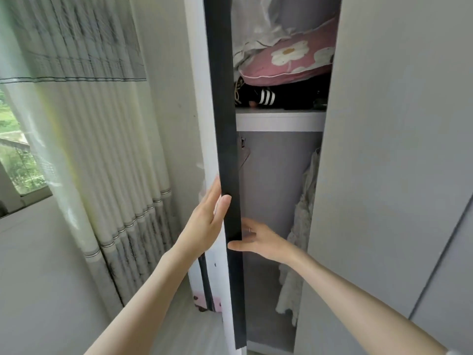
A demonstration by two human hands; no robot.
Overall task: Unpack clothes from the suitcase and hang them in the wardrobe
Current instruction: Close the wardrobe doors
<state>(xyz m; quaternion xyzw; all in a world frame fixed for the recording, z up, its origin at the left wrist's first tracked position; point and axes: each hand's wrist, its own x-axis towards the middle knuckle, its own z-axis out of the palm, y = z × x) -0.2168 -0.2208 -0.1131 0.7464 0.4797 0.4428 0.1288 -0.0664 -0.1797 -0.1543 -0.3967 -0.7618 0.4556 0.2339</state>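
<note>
Left hand (204, 224) flat against the outer face of the dark door edge (225, 149), fingers straight, thumb over the edge. Right hand (258, 240) just inside, fingers hidden behind the door, thumb pressed on its edge; grip cannot be told for sure. Wardrobe (384, 149) open by a narrow gap between that door and the grey door on the right. Low inside, a fluffy white garment (299, 239) hanging at the right. Above, on the shelf (279, 120), black striped clothes (266, 97) under a pink flowered cushion (294, 60). Left, curtain (102, 149). No writing legible.
</note>
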